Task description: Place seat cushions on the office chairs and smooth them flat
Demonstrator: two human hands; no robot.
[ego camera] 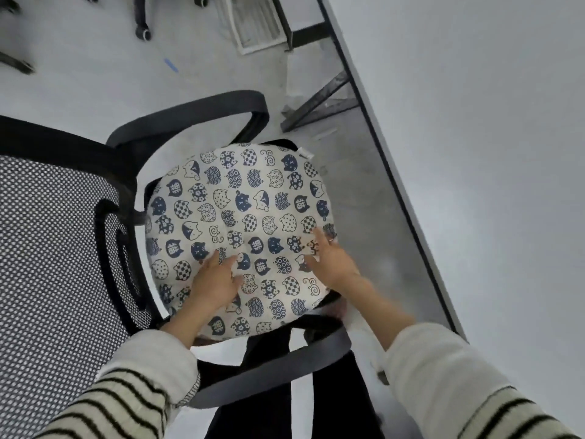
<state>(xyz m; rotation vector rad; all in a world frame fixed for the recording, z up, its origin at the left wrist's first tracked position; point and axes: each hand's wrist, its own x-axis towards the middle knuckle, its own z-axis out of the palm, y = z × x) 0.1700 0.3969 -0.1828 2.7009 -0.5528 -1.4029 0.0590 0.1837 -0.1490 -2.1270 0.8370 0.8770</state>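
A round white seat cushion printed with blue cat heads lies on the seat of a black office chair. The chair's mesh backrest is at the left and its armrests curve above and below the cushion. My left hand rests flat on the cushion's near middle, fingers spread. My right hand lies flat near the cushion's right edge, fingers apart, with a ring on one finger. Neither hand grips anything.
A white desk with a dark edge runs along the right, close to the chair. Its dark metal frame stands on the grey floor beyond. Castor legs of other chairs show at the top left, by a floor vent.
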